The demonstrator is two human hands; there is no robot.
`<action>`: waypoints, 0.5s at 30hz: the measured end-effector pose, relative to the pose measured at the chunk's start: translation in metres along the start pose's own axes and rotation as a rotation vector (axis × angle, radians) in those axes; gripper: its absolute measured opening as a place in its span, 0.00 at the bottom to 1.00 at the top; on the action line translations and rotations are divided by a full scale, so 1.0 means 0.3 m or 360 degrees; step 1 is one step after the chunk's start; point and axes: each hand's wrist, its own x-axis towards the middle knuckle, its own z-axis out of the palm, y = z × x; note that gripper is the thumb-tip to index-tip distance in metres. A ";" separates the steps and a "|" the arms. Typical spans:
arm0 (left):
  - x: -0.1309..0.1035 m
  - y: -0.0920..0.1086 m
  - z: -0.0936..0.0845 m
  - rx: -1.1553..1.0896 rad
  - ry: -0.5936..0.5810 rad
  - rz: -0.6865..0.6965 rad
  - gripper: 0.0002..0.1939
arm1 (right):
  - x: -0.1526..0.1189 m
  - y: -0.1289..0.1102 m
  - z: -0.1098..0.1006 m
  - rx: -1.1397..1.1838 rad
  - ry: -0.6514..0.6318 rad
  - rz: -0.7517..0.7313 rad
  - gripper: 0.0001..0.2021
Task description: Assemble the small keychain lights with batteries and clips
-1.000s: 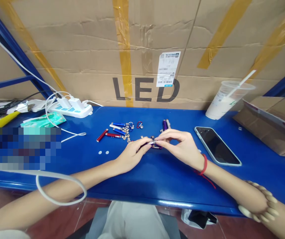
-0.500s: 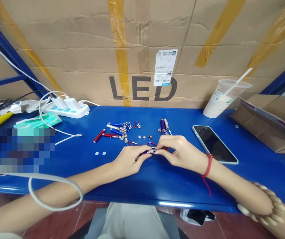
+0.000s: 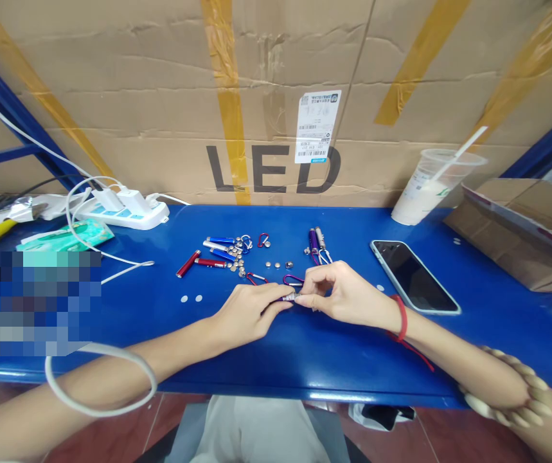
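My left hand (image 3: 244, 312) pinches a small purple tube with a silvery end (image 3: 288, 297), its body mostly hidden by the fingers. My right hand (image 3: 347, 292) is closed at the tube's right end; what its fingertips grip is too small to tell. Just behind the fingers lies a purple carabiner (image 3: 293, 280). Further left are red tubes (image 3: 189, 264), blue tubes (image 3: 222, 254), a white tube and several button cells (image 3: 237, 257). Behind my right hand lie a purple tube (image 3: 313, 244) and a silver tube (image 3: 320, 238) with carabiners.
A phone (image 3: 415, 276) lies right of my right hand. Behind it stand a plastic cup (image 3: 415, 193) and an open cardboard box (image 3: 521, 238). A power strip (image 3: 143, 218) with cables is at the back left, before a large carton (image 3: 160, 96).
Both hands stay together at the tube, with my right fingers slightly shifted. The whole view has shifted a little, and the red bracelet's string swings to the right.
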 end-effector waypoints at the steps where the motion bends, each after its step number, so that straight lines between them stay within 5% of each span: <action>1: 0.000 0.000 0.000 0.0015 -0.0011 0.0000 0.14 | 0.001 0.000 0.000 0.0054 -0.0017 0.0036 0.16; 9: 0.000 -0.001 -0.001 0.0139 0.0024 0.0064 0.14 | 0.011 0.004 0.007 0.0517 -0.0142 0.0421 0.18; 15: 0.017 0.010 -0.009 -0.0169 -0.0022 -0.0090 0.12 | 0.016 0.001 -0.004 0.0783 -0.0199 0.0578 0.19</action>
